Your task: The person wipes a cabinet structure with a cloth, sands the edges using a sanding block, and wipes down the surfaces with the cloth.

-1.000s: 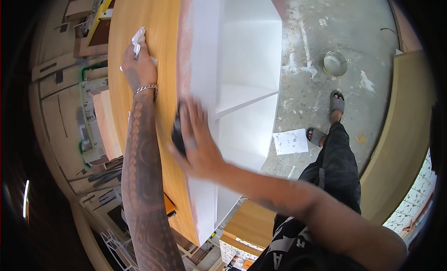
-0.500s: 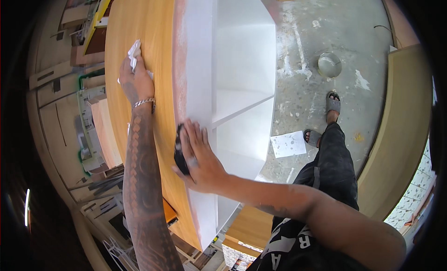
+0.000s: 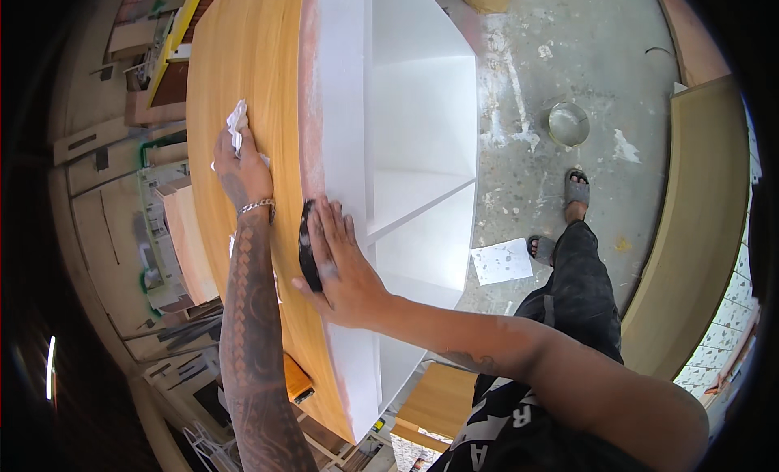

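Observation:
A cabinet lies in front of me, with a wood-grain panel on the left and a white front edge on the right. A pinkish strip runs along the seam between them. My left hand rests on the wood-grain panel, its fingers closed round a crumpled white cloth. My right hand presses a black sanding block against the seam, fingers stretched over the white edge. Part of the block is hidden under my palm.
White compartments open on the cabinet's right side. A round container and a white sheet lie on the stained floor near my sandalled feet. An orange item sits beside my left forearm. A long board stands at the right.
My right hand has slid the black block a little way farther along the seam, away from me. My left hand stays on the panel with the cloth. The whole view has shifted slightly.

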The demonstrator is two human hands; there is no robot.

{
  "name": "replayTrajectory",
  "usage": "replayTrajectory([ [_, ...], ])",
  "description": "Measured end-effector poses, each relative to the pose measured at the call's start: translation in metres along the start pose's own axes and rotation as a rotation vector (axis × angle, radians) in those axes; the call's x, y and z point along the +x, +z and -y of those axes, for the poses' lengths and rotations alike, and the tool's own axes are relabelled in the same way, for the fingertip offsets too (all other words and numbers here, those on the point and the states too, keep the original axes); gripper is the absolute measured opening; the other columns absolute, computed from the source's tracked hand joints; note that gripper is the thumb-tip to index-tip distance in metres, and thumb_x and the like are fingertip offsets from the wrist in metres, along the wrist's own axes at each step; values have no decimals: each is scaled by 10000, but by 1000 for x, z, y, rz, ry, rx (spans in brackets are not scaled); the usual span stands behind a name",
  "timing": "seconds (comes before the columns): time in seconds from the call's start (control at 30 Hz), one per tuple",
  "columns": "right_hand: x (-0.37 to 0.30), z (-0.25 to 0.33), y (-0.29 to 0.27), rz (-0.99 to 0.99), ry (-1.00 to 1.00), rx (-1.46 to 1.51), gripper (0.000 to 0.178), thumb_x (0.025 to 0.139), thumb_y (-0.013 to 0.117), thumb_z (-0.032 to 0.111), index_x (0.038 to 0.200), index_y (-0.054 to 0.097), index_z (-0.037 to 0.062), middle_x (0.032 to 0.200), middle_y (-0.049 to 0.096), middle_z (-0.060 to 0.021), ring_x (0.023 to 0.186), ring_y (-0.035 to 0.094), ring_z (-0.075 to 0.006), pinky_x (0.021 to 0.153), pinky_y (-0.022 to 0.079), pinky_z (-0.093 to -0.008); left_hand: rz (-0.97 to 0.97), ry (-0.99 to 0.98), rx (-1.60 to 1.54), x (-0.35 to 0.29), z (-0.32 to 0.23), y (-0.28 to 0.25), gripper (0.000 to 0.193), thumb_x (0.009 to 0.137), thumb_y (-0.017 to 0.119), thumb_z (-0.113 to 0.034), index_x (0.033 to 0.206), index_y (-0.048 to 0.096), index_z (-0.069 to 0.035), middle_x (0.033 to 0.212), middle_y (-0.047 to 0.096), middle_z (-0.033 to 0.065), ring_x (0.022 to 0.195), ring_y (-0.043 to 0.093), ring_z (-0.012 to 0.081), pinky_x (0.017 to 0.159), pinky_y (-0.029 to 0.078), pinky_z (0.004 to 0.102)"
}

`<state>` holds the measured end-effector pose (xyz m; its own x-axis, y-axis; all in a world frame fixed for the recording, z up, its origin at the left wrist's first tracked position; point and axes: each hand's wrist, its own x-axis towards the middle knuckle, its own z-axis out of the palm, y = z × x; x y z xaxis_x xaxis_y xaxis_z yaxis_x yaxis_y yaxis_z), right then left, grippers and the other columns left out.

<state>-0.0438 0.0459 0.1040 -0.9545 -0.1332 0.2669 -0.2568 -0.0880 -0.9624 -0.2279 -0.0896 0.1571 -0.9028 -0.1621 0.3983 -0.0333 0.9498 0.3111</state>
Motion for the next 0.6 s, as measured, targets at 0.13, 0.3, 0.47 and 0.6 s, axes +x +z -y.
replayTrajectory([
  [0.13,94,-22,-31,-205,-15,-31,917,995,564,391,1549,72,-149,1615,67,-387,1471,110,-614,1190,122,-680,1,21,-19,0,-1,4,402,1003,579,-274,1279,646,10,1310,624,208,1209,584,350,1041,442,417],
  [0.3,296,-69,-143,-440,35,-32,899,994,522,439,1539,137,-163,1617,165,-359,1517,132,-501,1255,93,-540,7,14,-17,4,-29,20,388,1008,584,-252,1273,643,26,1339,616,201,1208,586,341,1040,441,416],
  [0.47,141,-41,-54,-189,-1,-42,892,1002,552,366,1549,72,-149,1624,57,-376,1499,85,-569,1218,100,-634,-2,15,47,-6,-6,0,375,1004,589,-229,1271,645,29,1336,616,219,1235,571,370,1069,423,439],
  [0.6,104,-24,-55,-68,-2,-62,925,996,562,375,1557,36,-138,1614,42,-396,1480,54,-618,1204,87,-665,36,38,19,-7,-15,0,361,1012,572,-205,1282,645,23,1345,607,223,1255,559,382,1078,416,453],
])
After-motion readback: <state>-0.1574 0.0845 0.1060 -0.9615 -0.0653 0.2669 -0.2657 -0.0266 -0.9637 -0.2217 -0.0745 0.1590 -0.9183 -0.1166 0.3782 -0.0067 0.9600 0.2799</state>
